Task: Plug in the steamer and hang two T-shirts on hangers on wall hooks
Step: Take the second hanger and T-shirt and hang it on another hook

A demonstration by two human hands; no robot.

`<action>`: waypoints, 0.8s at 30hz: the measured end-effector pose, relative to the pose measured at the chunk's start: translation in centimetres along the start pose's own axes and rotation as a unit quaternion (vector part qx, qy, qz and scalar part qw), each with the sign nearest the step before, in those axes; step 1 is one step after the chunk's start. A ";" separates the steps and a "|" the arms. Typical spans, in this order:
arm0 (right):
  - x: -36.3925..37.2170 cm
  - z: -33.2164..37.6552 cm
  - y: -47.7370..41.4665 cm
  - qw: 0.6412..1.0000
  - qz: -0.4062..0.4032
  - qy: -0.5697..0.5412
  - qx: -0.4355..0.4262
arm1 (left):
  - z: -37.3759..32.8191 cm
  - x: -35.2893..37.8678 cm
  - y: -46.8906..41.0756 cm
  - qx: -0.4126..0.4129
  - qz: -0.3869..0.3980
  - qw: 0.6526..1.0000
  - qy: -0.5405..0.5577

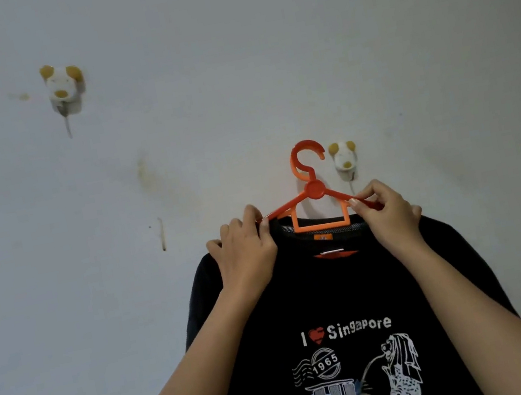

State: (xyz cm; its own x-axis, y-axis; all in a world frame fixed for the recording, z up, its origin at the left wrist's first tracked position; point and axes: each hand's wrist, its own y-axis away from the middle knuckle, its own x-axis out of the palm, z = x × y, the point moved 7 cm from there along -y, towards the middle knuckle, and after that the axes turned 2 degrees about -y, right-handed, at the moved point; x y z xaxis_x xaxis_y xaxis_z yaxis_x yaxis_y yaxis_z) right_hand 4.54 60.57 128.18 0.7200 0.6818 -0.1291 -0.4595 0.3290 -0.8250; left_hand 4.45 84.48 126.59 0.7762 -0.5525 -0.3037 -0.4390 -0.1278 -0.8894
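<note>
A black T-shirt [339,295] printed "I love Singapore" hangs on an orange plastic hanger [314,190], held up against the wall. My left hand [246,252] pinches the hanger's left arm at the shirt's shoulder. My right hand [386,215] pinches the hanger's right arm. The hanger's hook sits just left of a dog-shaped wall hook [344,158], not on it. A second dog-shaped wall hook [64,87] is higher up on the left, with nothing on it. No steamer or second shirt is in view.
The pale wall [228,63] fills the view and carries yellowish stains [143,172] and a scrape mark [161,234] left of the shirt.
</note>
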 end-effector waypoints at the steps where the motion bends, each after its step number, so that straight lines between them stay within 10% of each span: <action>1: -0.5 -0.7 -0.2 1.000 -0.003 0.002 -0.002 | -0.4 0.7 0.3 -0.001 -0.003 1.000 -0.001; 24: -0.6 -11.0 0.9 0.993 0.070 -0.031 0.087 | -2.4 7.5 4.5 0.040 -0.034 0.996 -0.078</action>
State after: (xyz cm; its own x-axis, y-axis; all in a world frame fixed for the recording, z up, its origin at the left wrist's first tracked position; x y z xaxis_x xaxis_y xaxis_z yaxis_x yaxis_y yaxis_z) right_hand 9.40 53.21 121.43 0.6120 0.7656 -0.1981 -0.6399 0.3323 -0.6929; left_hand 7.21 77.75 121.18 0.8666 -0.4087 -0.2863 -0.3508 -0.0908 -0.9321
